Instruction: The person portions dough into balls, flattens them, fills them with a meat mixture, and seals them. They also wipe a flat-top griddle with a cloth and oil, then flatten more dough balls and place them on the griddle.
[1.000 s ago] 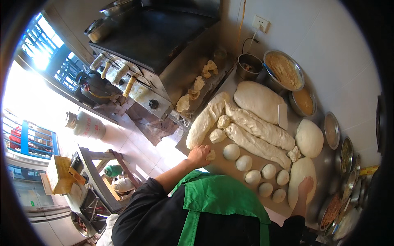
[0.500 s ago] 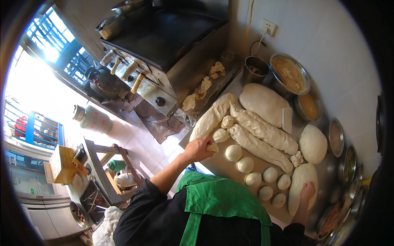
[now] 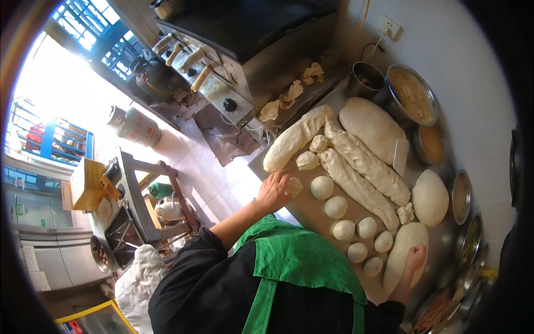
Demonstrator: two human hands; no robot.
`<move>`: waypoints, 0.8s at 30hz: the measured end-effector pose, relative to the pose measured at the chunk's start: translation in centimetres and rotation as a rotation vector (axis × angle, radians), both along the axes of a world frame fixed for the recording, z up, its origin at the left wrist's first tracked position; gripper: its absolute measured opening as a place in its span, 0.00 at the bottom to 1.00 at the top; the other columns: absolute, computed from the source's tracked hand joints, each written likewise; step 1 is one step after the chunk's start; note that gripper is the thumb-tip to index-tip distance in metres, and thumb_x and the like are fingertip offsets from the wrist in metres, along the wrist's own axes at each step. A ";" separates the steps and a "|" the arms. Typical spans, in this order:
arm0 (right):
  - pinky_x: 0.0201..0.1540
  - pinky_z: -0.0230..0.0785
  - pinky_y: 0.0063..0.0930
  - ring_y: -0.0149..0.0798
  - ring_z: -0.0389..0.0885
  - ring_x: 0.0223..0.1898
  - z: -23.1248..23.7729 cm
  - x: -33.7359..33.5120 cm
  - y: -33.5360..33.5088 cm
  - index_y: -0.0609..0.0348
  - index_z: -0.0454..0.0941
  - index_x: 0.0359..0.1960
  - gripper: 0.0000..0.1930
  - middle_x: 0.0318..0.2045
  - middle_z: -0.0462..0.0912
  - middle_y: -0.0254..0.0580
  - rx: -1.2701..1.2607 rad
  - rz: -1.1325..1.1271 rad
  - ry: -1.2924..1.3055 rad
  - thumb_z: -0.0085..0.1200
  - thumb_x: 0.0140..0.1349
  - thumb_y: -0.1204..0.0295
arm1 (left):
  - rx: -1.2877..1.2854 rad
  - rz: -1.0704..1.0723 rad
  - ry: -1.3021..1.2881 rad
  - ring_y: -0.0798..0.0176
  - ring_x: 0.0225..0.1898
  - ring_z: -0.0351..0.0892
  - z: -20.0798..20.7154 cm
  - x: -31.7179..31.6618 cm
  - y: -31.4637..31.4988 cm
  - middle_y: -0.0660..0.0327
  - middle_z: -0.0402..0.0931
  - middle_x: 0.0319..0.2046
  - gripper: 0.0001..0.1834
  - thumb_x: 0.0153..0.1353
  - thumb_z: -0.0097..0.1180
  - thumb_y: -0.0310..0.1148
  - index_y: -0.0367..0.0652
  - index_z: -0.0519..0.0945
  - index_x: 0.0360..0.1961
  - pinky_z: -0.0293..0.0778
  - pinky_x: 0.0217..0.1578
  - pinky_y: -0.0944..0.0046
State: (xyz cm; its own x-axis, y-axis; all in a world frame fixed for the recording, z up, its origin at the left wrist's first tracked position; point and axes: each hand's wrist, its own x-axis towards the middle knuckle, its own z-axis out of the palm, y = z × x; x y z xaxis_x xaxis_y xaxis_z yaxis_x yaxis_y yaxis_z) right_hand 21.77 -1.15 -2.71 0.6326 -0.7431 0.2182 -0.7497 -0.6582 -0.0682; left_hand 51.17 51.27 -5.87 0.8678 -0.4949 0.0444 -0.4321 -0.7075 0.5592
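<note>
My left hand (image 3: 272, 191) is curled around a small piece of dough (image 3: 293, 187) at the near left edge of the metal table (image 3: 303, 214). My right hand (image 3: 415, 258) is closed in a fist, resting on a long oval slab of dough (image 3: 408, 236); I see nothing in its fingers. Between the hands lie several smooth dough balls (image 3: 335, 206). Beyond them stretch long dough ropes (image 3: 359, 186), with two small lumps (image 3: 307, 161) at their left end. A thick dough roll (image 3: 297, 139) lies just past my left hand.
Bigger dough slabs (image 3: 371, 127) and a white scraper (image 3: 400, 157) lie farther back. Bowls of paste (image 3: 413, 94) and fillings (image 3: 471, 239) line the wall side. A black griddle (image 3: 239, 28) stands beyond the table. At left are a gas cylinder (image 3: 135, 127) and a wooden stand (image 3: 167, 189).
My left hand has moved slightly away from me with the dough piece, and its fingers look more stretched over it. My right fist stays on the slab. The whole view has shifted a little.
</note>
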 end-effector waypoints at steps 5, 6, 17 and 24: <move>0.32 0.65 0.42 0.49 0.74 0.28 -1.5 -0.5 -1.9 0.58 0.69 0.24 0.06 0.26 0.74 0.44 0.074 -0.003 -0.040 0.56 0.49 0.77 | -0.185 0.138 0.015 0.43 0.59 0.69 0.8 -2.5 1.3 0.49 0.69 0.58 0.31 0.51 0.65 0.31 0.42 0.70 0.57 0.69 0.57 0.49; 0.32 0.65 0.42 0.49 0.73 0.28 -1.8 -0.7 -2.3 0.59 0.69 0.24 0.06 0.26 0.74 0.44 0.066 -0.025 -0.026 0.56 0.49 0.77 | -0.217 0.163 0.015 0.43 0.59 0.69 0.8 -3.0 1.7 0.49 0.69 0.58 0.30 0.51 0.65 0.31 0.42 0.70 0.57 0.69 0.57 0.49; 0.35 0.71 0.44 0.54 0.80 0.33 -0.5 0.0 -1.3 0.57 0.76 0.25 0.03 0.28 0.79 0.49 -0.027 -0.039 0.139 0.57 0.49 0.74 | -0.308 0.257 0.184 0.43 0.55 0.73 -1.1 -3.0 6.3 0.49 0.74 0.52 0.21 0.56 0.62 0.30 0.39 0.74 0.51 0.71 0.55 0.51; 0.43 0.75 0.44 0.54 0.81 0.44 -0.5 1.9 3.1 0.60 0.82 0.33 0.06 0.44 0.82 0.49 -0.126 -0.128 0.627 0.56 0.56 0.73 | -0.346 0.111 0.179 0.46 0.47 0.79 -2.3 3.8 13.9 0.51 0.78 0.47 0.15 0.57 0.61 0.28 0.39 0.79 0.46 0.77 0.47 0.54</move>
State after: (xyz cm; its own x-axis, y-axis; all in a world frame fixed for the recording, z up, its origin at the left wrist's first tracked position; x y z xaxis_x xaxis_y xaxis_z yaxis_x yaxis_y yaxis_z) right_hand 23.70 1.98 -3.17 0.5766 -0.8137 -0.0737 -0.6950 -0.5358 0.4795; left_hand 55.00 65.14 -8.18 0.9244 -0.3799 0.0347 -0.2373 -0.5015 0.8320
